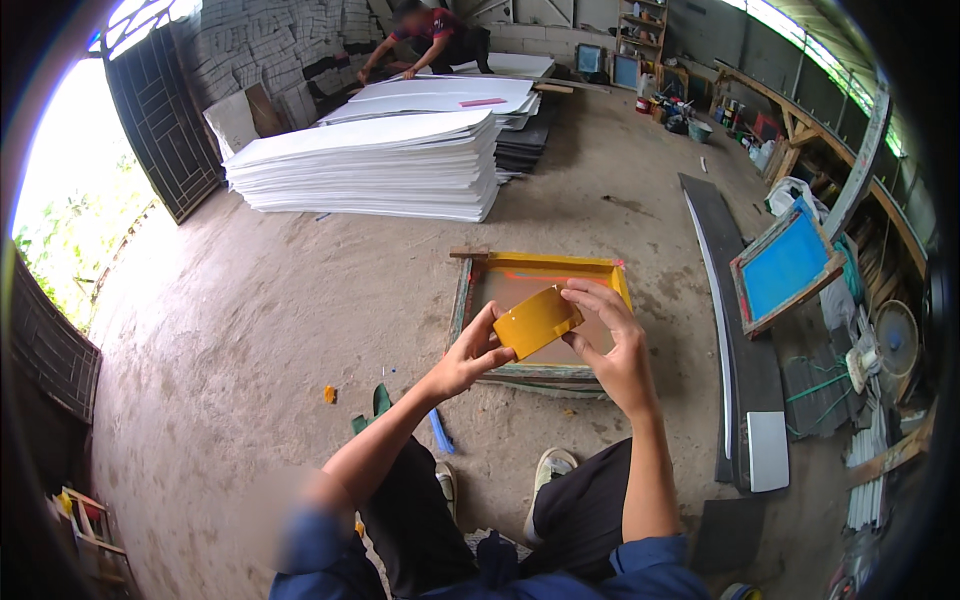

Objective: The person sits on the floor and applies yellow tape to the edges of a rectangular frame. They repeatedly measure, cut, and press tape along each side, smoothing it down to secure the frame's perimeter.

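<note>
Between my two hands is a roll of amber packing tape (540, 322), tilted, with its broad shiny band facing me. My left hand (474, 343) grips its left end between thumb and fingers. At the right end, the fingers of my right hand (612, 335) hold its upper edge, with the thumb lower down. Beneath the roll, a wooden screen-printing frame (622, 288) lies on a low stack on the floor. Its inner edges are yellow, and the roll and my hands cover part of its mesh.
Tall piles of white sheets (365, 165) stand ahead, where another person (432, 35) leans over them. A blue screen frame (792, 262) and a fan (893, 340) are at the right, near a long dark sheet stack (735, 340). A blue strip (441, 432) lies near my feet.
</note>
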### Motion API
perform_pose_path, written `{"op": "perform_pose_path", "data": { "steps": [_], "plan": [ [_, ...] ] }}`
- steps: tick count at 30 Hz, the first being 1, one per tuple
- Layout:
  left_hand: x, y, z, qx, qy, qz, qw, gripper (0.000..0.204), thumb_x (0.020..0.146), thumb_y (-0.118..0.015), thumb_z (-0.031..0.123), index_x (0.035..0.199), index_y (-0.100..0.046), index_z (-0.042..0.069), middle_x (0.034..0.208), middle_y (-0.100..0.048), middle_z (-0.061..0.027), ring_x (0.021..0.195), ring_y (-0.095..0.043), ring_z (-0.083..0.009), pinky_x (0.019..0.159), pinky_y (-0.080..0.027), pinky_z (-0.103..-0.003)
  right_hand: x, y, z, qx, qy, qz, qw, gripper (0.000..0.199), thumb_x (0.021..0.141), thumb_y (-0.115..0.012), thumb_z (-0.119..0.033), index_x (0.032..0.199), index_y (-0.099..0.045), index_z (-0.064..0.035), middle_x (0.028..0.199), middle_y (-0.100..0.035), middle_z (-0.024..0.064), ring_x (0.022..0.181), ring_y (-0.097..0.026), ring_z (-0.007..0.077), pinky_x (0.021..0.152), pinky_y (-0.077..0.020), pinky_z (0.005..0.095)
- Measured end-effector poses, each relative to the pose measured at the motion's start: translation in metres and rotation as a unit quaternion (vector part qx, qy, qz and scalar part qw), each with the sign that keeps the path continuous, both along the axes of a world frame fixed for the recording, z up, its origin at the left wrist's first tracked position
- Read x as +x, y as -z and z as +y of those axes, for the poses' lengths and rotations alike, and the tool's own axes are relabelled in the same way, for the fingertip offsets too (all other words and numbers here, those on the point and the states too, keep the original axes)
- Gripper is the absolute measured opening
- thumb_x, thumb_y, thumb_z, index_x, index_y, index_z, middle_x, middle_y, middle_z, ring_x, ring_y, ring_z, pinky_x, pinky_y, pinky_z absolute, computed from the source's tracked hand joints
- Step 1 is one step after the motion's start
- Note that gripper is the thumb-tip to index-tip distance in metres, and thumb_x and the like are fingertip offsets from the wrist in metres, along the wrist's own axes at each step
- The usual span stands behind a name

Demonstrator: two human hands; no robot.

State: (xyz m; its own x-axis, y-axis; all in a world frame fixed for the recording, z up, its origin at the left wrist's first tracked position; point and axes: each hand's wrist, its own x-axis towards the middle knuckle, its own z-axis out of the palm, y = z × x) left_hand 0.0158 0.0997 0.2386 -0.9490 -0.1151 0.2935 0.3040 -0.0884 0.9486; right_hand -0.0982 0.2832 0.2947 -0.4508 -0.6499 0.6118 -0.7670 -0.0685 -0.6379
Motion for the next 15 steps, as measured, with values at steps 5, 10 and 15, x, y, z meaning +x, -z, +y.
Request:
{"op": "perform_pose_path", "data": {
  "steps": [5, 10, 15],
  "plan": [
    [0.003, 0.015, -0.023, -0.066, -0.054, 0.101, 0.991, 0.035, 0.078, -0.062, 0.024, 0.097, -0.041, 0.003, 0.098, -0.042, -0.007, 0.094, -0.044, -0.0161, 0.087, -0.036, -0.03, -0.011, 0.019, -0.009, -0.016, -0.034, -0.171, 0.985, 0.033, 0.083, -0.061, 0.002, 0.115, -0.06, -0.0036, 0.117, -0.06, 0.0072, 0.111, -0.057, 0.019, 0.096, -0.0455, 0.0315],
    [0.004, 0.019, -0.033, -0.126, -0.105, 0.171, 0.971, 0.033, 0.074, -0.063, 0.021, 0.09, -0.042, 0.001, 0.091, -0.043, -0.0093, 0.087, -0.044, -0.0183, 0.081, -0.038, -0.03, -0.004, 0.025, -0.02, -0.008, -0.078, -0.305, 0.949, 0.022, 0.09, -0.059, -0.006, 0.11, -0.062, 0.001, 0.106, -0.065, 0.0074, 0.099, -0.062, 0.0145, 0.09, -0.0482, 0.0282],
    [0.004, 0.022, -0.036, -0.143, -0.1, 0.166, 0.971, 0.032, 0.073, -0.062, 0.019, 0.089, -0.042, 0.001, 0.092, -0.044, -0.0099, 0.087, -0.044, -0.0185, 0.08, -0.038, -0.03, -0.005, 0.036, -0.025, -0.029, -0.071, -0.287, 0.955, 0.022, 0.09, -0.059, -0.006, 0.11, -0.063, -0.0001, 0.106, -0.065, 0.0081, 0.097, -0.062, 0.0134, 0.087, -0.0495, 0.0275]
  ]
}}
